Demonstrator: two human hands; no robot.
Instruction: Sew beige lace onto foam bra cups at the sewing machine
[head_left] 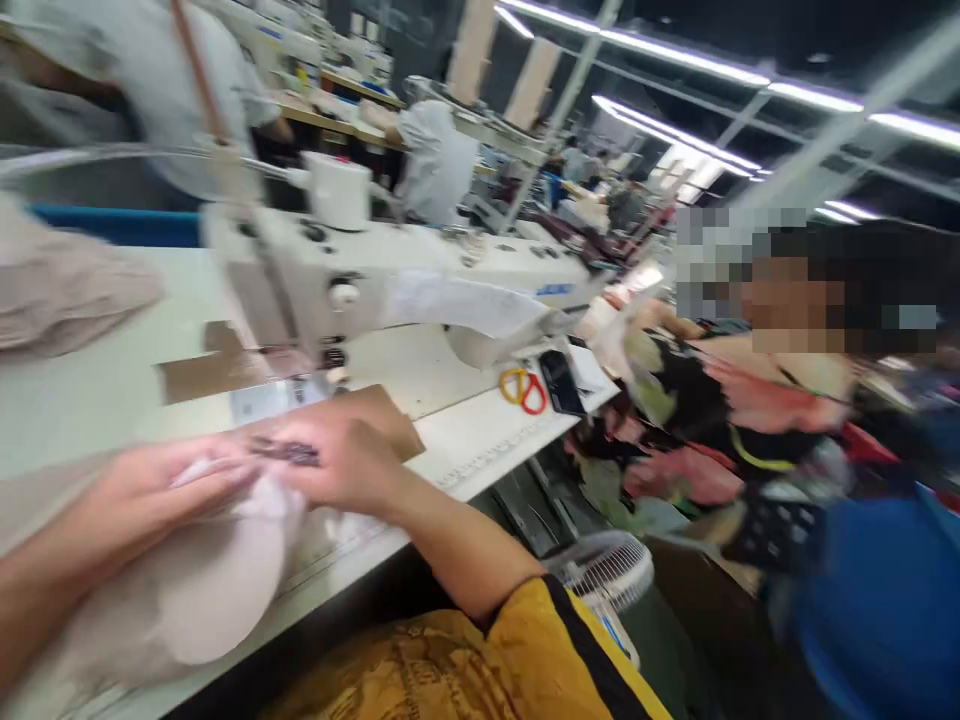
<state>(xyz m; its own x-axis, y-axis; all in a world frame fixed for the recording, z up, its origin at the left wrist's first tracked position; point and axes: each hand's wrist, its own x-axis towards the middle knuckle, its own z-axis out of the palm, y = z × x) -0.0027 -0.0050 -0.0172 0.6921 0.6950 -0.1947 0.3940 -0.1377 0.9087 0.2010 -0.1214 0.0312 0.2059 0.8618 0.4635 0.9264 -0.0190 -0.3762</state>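
Note:
My left hand [187,480] is closed on the edge of a pale cream fabric piece [225,580], which hangs over the table's front edge. Close against it, my right hand [349,465] is also closed at the fabric's upper edge. A small dark metal tool [292,453] shows at the right hand's fingers; motion blur hides its exact kind. Behind both hands stands a white sewing machine [420,265], its needle area [334,360] just beyond the fingers. Brown card [386,415] lies partly under my right hand.
Scissors with yellow and red handles [523,390] lie beside a dark phone [562,382] on the table's right end. A crumpled fabric pile [67,280] is at left. A white fan [615,572] stands below. A co-worker in a floral top [675,400] is at right.

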